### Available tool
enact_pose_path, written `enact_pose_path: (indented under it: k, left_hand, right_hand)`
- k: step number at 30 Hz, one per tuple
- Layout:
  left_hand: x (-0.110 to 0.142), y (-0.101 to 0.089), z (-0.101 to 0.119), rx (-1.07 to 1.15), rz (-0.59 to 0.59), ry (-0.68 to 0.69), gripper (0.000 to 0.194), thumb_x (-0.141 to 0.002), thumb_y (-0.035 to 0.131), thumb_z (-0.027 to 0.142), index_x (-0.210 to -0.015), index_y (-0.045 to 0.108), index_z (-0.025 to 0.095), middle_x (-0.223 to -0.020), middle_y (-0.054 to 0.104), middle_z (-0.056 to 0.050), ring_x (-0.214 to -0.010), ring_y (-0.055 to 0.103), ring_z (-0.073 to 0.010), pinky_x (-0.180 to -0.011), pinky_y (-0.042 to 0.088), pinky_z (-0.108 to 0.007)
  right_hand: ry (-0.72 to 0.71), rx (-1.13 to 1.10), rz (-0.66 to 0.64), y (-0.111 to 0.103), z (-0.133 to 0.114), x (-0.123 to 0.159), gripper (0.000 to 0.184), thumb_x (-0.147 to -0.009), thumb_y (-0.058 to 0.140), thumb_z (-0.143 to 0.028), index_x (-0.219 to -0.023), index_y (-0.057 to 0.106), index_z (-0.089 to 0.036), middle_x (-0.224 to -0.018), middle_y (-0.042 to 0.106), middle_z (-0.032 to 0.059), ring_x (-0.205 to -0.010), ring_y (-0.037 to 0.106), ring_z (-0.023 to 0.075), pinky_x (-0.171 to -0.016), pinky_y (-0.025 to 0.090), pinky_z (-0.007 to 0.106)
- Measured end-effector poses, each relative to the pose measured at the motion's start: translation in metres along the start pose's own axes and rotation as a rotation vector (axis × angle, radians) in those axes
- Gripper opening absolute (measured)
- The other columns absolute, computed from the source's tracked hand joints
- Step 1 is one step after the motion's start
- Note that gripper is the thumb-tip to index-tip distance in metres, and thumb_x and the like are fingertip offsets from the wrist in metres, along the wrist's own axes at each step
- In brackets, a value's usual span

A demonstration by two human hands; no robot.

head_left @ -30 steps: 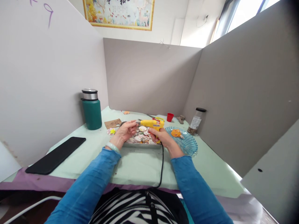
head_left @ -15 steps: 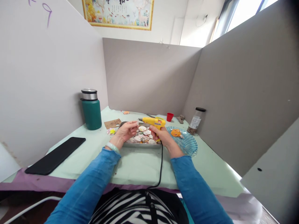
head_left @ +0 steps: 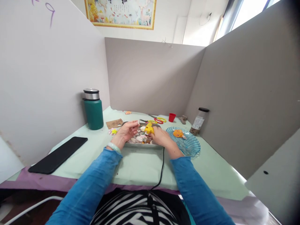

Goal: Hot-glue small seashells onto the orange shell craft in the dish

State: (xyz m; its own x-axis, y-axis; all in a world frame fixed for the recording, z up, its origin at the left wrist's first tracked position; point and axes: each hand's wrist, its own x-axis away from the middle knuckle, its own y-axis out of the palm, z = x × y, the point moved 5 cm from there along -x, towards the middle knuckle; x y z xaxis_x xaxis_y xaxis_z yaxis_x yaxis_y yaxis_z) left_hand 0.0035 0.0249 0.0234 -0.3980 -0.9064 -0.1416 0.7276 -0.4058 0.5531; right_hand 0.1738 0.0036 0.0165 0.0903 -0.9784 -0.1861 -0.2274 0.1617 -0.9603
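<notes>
My left hand (head_left: 127, 132) is raised over the left side of a metal tray (head_left: 142, 146), fingertips pinched on a small whitish speckled piece, perhaps a shell (head_left: 138, 122). In my right hand (head_left: 160, 136) is a yellow hot glue gun (head_left: 149, 128), low over the tray's right part; its nozzle cannot be made out. Its black cord (head_left: 162, 170) runs down over the table's front edge. Loose seashells (head_left: 140, 138) fill the tray, partly covered by both hands. Right of my right hand, a blue scalloped glass plate (head_left: 193, 147) bears an orange decorated piece (head_left: 178, 133).
Scissors (head_left: 160, 120) and a red cup (head_left: 172, 117) lie behind the tray. A lidded jar (head_left: 199, 121) leans at the right partition. To the left are a green bottle (head_left: 93, 114), a black flat case or pad (head_left: 58, 154), a brown card (head_left: 114, 123) and a yellow flower piece (head_left: 113, 131).
My right hand has turned and lowered the glue gun toward the shells, bringing the scissors behind into view. My left hand keeps its pinch in nearly the same place. The view has shifted slightly.
</notes>
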Motion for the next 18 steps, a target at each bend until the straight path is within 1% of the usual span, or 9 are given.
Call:
enact_pose_path:
  k: [3, 6, 7, 9, 11, 12, 13, 15, 18]
  left_hand:
    - [0.000, 0.000, 0.000, -0.004, -0.005, 0.002, 0.021, -0.061, 0.078, 0.012, -0.069, 0.058, 0.010, -0.062, 0.056, 0.000, -0.042, 0.035, -0.0020, -0.040, 0.029, -0.016]
    - [0.000, 0.000, -0.001, -0.013, -0.017, 0.000, 0.023, -0.060, 0.079, 0.014, -0.069, 0.058, 0.010, -0.063, 0.056, 0.001, -0.042, 0.034, -0.0016, -0.040, 0.028, -0.016]
    - [-0.001, 0.000, -0.001, -0.016, -0.020, 0.000, 0.023, -0.060, 0.079, 0.014, -0.069, 0.058, 0.010, -0.063, 0.057, 0.001, -0.042, 0.033, -0.0015, -0.040, 0.029, -0.016]
    - [-0.001, -0.001, -0.002, -0.017, -0.013, -0.002, 0.023, -0.060, 0.080, 0.015, -0.070, 0.059, 0.011, -0.063, 0.057, 0.001, -0.042, 0.033, -0.0015, -0.041, 0.029, -0.016]
    - [-0.002, -0.001, -0.002, -0.016, -0.003, -0.006, 0.023, -0.060, 0.079, 0.014, -0.071, 0.059, 0.011, -0.063, 0.058, 0.001, -0.042, 0.034, -0.0016, -0.041, 0.030, -0.016]
    - [-0.002, -0.001, -0.003, -0.016, -0.002, -0.009, 0.023, -0.060, 0.079, 0.014, -0.072, 0.060, 0.011, -0.063, 0.058, 0.001, -0.042, 0.034, -0.0017, -0.041, 0.030, -0.016]
    - [-0.002, -0.001, -0.003, -0.016, -0.003, -0.010, 0.022, -0.061, 0.079, 0.013, -0.072, 0.060, 0.011, -0.063, 0.058, 0.001, -0.042, 0.035, -0.0019, -0.042, 0.030, -0.016]
    - [-0.002, 0.000, -0.003, -0.020, -0.008, -0.010, 0.022, -0.061, 0.079, 0.013, -0.071, 0.060, 0.011, -0.063, 0.058, 0.001, -0.043, 0.035, -0.0019, -0.042, 0.031, -0.016]
    - [-0.001, 0.000, -0.003, -0.025, -0.008, -0.016, 0.022, -0.060, 0.079, 0.013, -0.071, 0.060, 0.011, -0.062, 0.057, 0.001, -0.043, 0.036, -0.0019, -0.043, 0.032, -0.016]
  right_hand:
    - [0.027, 0.053, -0.047, 0.004, -0.005, -0.004, 0.040, -0.093, 0.045, -0.037, -0.124, 0.053, -0.013, -0.123, 0.060, 0.0215, -0.113, 0.058, 0.0332, -0.085, 0.043, 0.038]
    - [0.018, 0.101, -0.054, 0.004, -0.010, -0.004, 0.042, -0.092, 0.047, -0.040, -0.123, 0.056, -0.013, -0.119, 0.063, 0.0195, -0.111, 0.059, 0.0317, -0.084, 0.043, 0.037]
    - [0.009, 0.125, -0.029, 0.002, -0.011, -0.003, 0.041, -0.092, 0.049, -0.040, -0.121, 0.058, -0.014, -0.117, 0.064, 0.0183, -0.109, 0.059, 0.0311, -0.084, 0.043, 0.037]
    - [-0.023, 0.171, 0.076, -0.005, -0.013, 0.002, 0.036, -0.090, 0.052, -0.039, -0.115, 0.063, -0.016, -0.116, 0.065, 0.0164, -0.110, 0.058, 0.0299, -0.086, 0.042, 0.036]
    - [-0.083, 0.198, 0.207, -0.013, -0.017, 0.007, 0.031, -0.090, 0.054, -0.037, -0.110, 0.066, -0.017, -0.115, 0.065, 0.0152, -0.114, 0.054, 0.0290, -0.089, 0.040, 0.036]
    - [-0.121, 0.199, 0.251, -0.016, -0.020, 0.009, 0.029, -0.090, 0.054, -0.036, -0.108, 0.067, -0.018, -0.115, 0.065, 0.0144, -0.115, 0.053, 0.0284, -0.090, 0.039, 0.036]
    - [-0.161, 0.191, 0.267, -0.018, -0.024, 0.010, 0.027, -0.091, 0.053, -0.036, -0.105, 0.069, -0.018, -0.113, 0.066, 0.0134, -0.114, 0.053, 0.0273, -0.090, 0.039, 0.035]
    - [-0.229, 0.161, 0.209, -0.017, -0.032, 0.010, 0.026, -0.091, 0.053, -0.037, -0.101, 0.071, -0.021, -0.107, 0.069, 0.0101, -0.106, 0.058, 0.0248, -0.085, 0.040, 0.033]
    - [-0.257, 0.155, 0.019, -0.008, -0.043, 0.007, 0.023, -0.085, 0.058, -0.038, -0.093, 0.074, -0.024, -0.093, 0.073, 0.0072, -0.090, 0.064, 0.0231, -0.075, 0.041, 0.031]
